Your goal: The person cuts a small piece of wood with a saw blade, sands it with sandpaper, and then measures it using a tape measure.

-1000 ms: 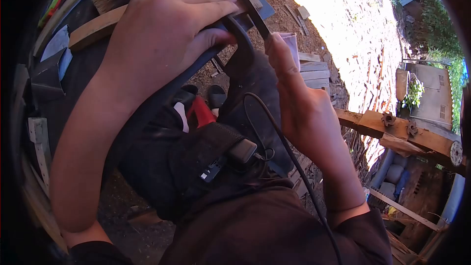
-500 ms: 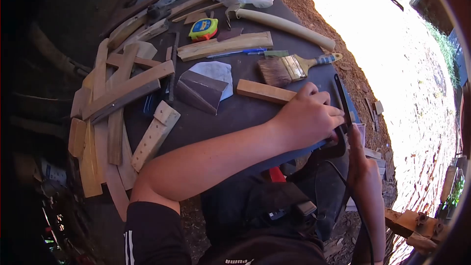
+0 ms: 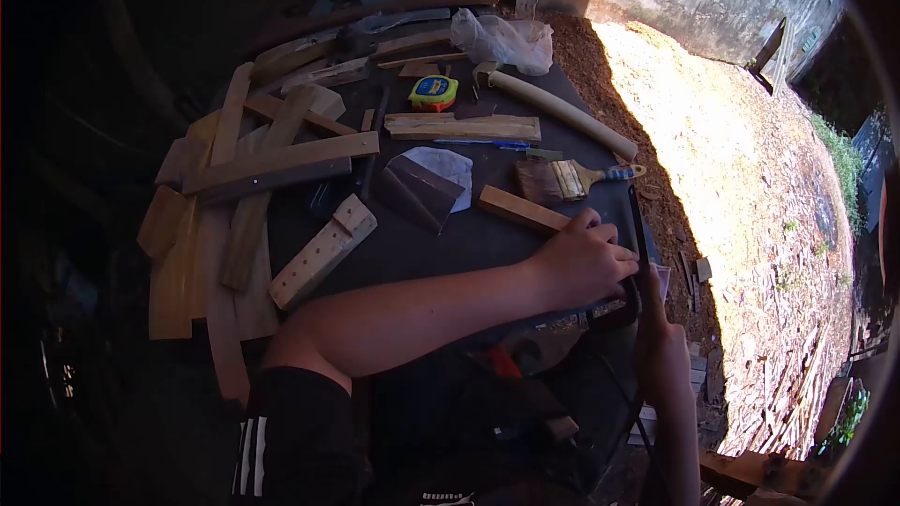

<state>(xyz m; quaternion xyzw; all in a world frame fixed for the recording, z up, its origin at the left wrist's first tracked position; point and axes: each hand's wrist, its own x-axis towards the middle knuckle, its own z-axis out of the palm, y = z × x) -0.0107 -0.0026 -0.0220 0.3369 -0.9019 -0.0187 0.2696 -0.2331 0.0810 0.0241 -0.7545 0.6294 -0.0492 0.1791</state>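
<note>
My left hand (image 3: 583, 264) reaches across from the left, its fingers closed on the end of a short wooden block (image 3: 521, 210) near the table's right edge. Just beyond its fingertips stands a slim, dark-framed hand saw (image 3: 639, 225), running along that edge. My right hand (image 3: 662, 347) is closed around the saw's lower end from below, index finger stretched along it. The handle is mostly hidden in shadow. A wide paintbrush (image 3: 566, 179) with a striped handle lies beyond the block. Left of it are folded dark sandpaper (image 3: 417, 192) and a white sheet (image 3: 455, 171).
Wooden slats (image 3: 281, 169) are piled on the table's left side, beside a drilled wooden piece (image 3: 323, 251). Farther back are a tape measure (image 3: 433, 92), a blue pen (image 3: 497, 143), a plastic bag (image 3: 506, 42) and a curved pale handle (image 3: 562, 112). Wood shavings (image 3: 670, 169) cover the ground at right.
The view has tilted upward, so the table's far end and a phone now show. Both hands keep their holds on block and saw; the saw appears slightly farther left in the picture.
</note>
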